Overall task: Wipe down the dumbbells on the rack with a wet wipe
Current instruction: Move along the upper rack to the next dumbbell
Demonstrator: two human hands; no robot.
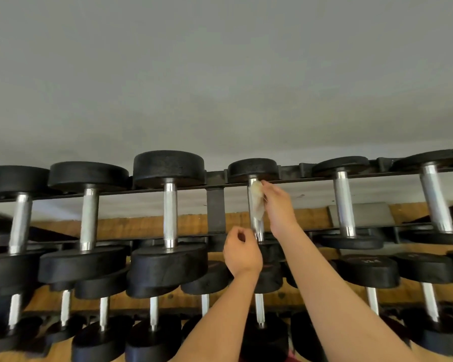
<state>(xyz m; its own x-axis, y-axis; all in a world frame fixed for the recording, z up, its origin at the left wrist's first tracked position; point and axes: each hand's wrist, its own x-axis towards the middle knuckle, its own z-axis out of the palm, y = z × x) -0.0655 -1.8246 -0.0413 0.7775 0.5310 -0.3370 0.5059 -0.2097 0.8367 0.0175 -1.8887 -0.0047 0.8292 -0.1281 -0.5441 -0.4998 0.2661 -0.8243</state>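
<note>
Two rows of dumbbells fill the lower half of the frame on a dark rack (216, 208), with a grey wall (220, 74) above and brown wood (141, 226) showing behind the bars. Just right of centre, the right hand (279, 207) pinches a crumpled wet wipe (256, 202) against the upper part of the shiny handle of one upper-row dumbbell (253, 169). The left hand (242, 253) hangs lower, just left of that handle's bottom end, its fingers curled in with nothing visible inside them; whether it touches the handle cannot be told.
</note>
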